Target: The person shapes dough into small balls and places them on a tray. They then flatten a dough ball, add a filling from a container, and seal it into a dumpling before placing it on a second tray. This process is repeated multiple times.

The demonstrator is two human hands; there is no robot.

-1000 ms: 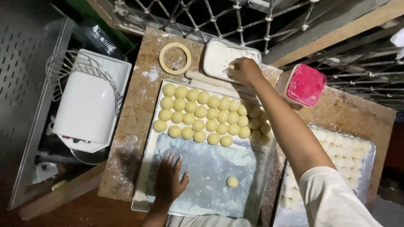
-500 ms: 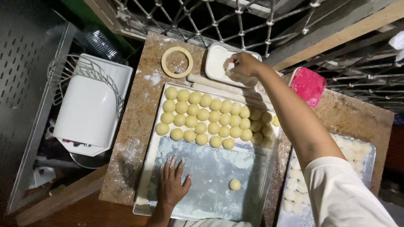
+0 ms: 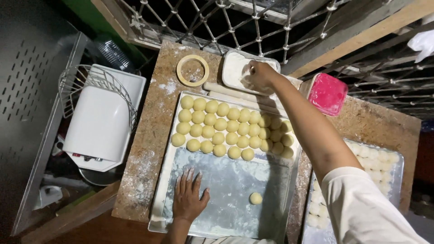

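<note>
A floured metal tray (image 3: 280, 199) lies on the stone counter with several rows of pale yellow dough balls (image 3: 226, 129) at its far end. One single dough ball (image 3: 256, 198) sits alone near the front. My left hand (image 3: 189, 195) rests flat, fingers spread, on the tray's bare floured part. My right hand (image 3: 257, 76) reaches far forward into a small white dish of flour (image 3: 233, 68), fingers pinched together in the flour.
A tape-like ring (image 3: 192, 70) lies left of the dish. A pink-lidded box (image 3: 327, 93) stands to the right. A second tray of dough balls (image 3: 375, 158) sits at the right. A white mixer with wire guard (image 3: 99, 119) stands left of the counter.
My right hand has stayed at the flour dish, dipping a little deeper. My left hand stays flat on the tray. The view has shifted slightly.
</note>
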